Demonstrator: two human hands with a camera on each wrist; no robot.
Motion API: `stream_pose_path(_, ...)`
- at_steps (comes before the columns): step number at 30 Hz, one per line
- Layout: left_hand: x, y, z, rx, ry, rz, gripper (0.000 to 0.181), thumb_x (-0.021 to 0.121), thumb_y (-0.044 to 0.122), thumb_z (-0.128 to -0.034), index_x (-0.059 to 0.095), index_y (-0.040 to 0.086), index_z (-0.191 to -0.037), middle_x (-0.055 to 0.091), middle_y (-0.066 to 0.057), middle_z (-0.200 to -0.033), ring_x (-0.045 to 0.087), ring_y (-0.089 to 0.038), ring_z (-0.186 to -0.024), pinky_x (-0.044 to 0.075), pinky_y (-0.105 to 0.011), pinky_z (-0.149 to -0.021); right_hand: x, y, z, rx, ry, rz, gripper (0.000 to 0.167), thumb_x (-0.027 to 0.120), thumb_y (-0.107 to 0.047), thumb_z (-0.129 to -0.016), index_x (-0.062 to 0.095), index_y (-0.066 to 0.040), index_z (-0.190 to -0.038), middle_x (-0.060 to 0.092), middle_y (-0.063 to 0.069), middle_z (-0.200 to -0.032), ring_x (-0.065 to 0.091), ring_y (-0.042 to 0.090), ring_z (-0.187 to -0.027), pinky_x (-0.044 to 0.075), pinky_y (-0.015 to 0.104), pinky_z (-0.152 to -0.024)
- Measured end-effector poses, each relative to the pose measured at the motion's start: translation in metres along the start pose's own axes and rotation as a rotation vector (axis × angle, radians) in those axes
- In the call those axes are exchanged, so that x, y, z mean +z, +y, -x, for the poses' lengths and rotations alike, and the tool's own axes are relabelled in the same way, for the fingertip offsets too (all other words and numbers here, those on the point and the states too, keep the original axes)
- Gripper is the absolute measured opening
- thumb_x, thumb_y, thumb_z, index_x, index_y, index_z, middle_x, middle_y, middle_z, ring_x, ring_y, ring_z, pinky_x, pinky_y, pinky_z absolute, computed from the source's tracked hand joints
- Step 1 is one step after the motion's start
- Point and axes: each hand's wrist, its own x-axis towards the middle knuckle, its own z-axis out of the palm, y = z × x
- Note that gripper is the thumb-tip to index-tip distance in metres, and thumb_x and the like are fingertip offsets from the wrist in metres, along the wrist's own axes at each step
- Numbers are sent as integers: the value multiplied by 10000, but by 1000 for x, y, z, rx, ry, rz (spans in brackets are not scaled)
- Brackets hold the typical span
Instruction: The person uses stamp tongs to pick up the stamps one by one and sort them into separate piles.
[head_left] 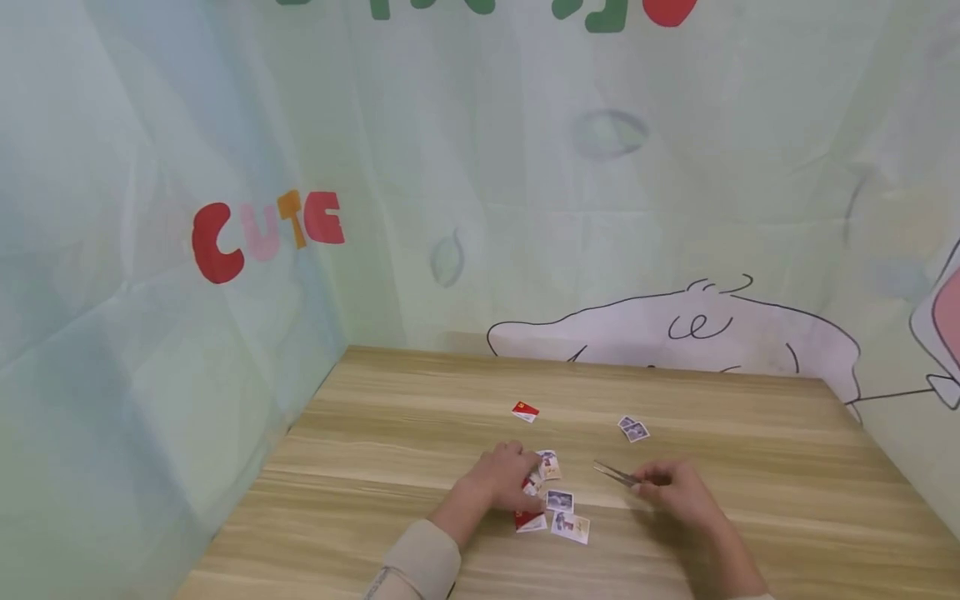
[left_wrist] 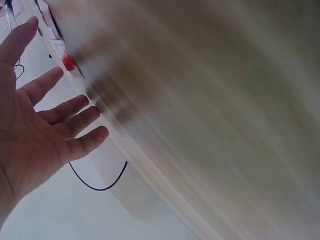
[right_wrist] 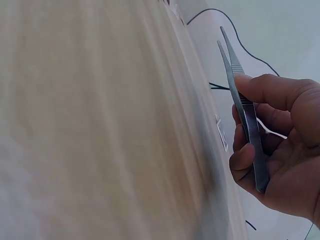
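Note:
My right hand [head_left: 677, 492] holds metal tweezers [head_left: 617, 474] over the table, right of a group of small printed cards. In the right wrist view, the thumb and curled fingers of the right hand [right_wrist: 285, 135] grip the tweezers [right_wrist: 243, 105], whose tips stand apart with nothing between them. My left hand [head_left: 506, 477] is at the left side of the cards, partly covering some; the left wrist view shows the left hand [left_wrist: 45, 120] with its fingers spread. Near it lie a pink-and-white card [head_left: 550, 464], a grey card [head_left: 559, 501], a red-and-white card [head_left: 531, 522] and another picture card [head_left: 572, 527].
Farther back on the wooden table [head_left: 420, 400] lie a red-and-white card [head_left: 526, 412] and two overlapping grey cards [head_left: 635, 431]. A printed cloth [head_left: 525, 208] hangs behind the table and along its left side.

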Motion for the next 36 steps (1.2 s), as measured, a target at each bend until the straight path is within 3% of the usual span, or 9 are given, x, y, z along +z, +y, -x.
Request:
stream_pose_path(8, 2, 1, 0, -16, 16, -71, 718, 700, 573, -665, 560, 209, -1267, 494, -50, -1054, 457, -223, -988, 422, -436, -792, 7, -1, -1, -70, -74, 16, 221, 714, -70, -745, 663, 48, -924, 622, 52, -789, 542, 199, -711, 463, 282, -622)
stream_pose_path(19, -1, 3, 3, -41, -16, -39, 694, 703, 564, -679, 571, 213, -1263, 480, -49, -1060, 445, -225, -984, 433, -422, -746, 18, -3, -9, -141, -141, 26, 210, 718, -73, -740, 672, 41, -910, 638, 40, -795, 556, 183, -708, 462, 277, -643)
stream_pose_path(24, 0, 4, 3, -39, -13, -36, 698, 701, 558, -684, 568, 192, -1263, 481, -54, -1060, 451, -233, -992, 442, -425, -745, 24, -4, -12, -150, -185, 10, 192, 705, -34, -730, 668, 55, -896, 629, 47, -780, 545, 186, -678, 460, 267, -602)
stream_pose_path(36, 4, 1, 3, -50, -19, -8, 722, 706, 562, -675, 552, 193, -1276, 473, -47, -1067, 441, -223, -979, 435, -423, -756, 35, -11, -18, -122, -204, 71, 157, 698, -27, -729, 662, 42, -866, 601, 18, -731, 530, 189, -658, 455, 278, -576)
